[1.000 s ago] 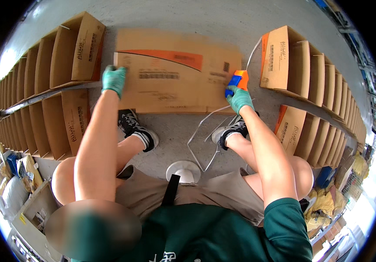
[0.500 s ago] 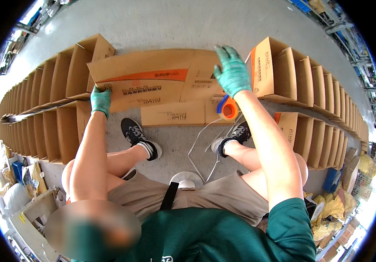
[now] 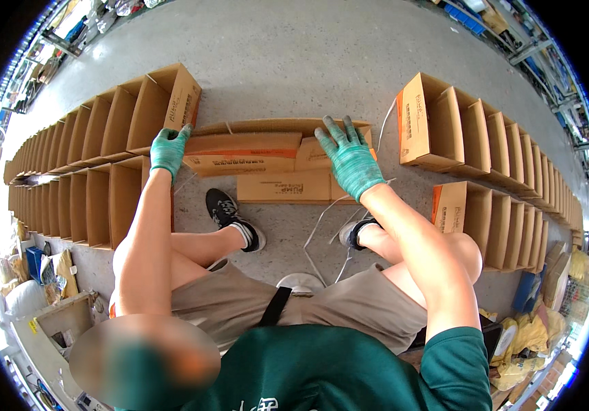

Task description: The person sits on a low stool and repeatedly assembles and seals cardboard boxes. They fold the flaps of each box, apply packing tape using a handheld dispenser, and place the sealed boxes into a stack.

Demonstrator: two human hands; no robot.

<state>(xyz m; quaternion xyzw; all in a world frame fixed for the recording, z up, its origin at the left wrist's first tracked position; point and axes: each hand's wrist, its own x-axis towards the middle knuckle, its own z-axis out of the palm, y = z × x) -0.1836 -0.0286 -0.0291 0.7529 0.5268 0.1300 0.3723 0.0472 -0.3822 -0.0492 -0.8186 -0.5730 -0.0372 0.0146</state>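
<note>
An open cardboard box (image 3: 243, 155) with an orange band lies across the floor in front of me. My left hand (image 3: 170, 153), in a green glove, grips it at the left end, thumb at the top corner. My right hand (image 3: 351, 161), gloved alike, lies over the right end with fingers spread and pointing away from me. Closer to my feet, a lower cardboard piece (image 3: 282, 187) with dark print shows below the box. The right hand hides part of both.
Long rows of open cartons curve away on the left (image 3: 118, 125) and right (image 3: 469, 127). A white strap (image 3: 314, 233) runs along the floor between my shoes. Yellowish bags (image 3: 527, 325) lie at lower right, and shelving (image 3: 531, 48) stands at far right.
The raised panel has come down and the box looks narrower from above. My right hand has moved down onto its right end. The orange and blue tape roll has gone out of sight.
</note>
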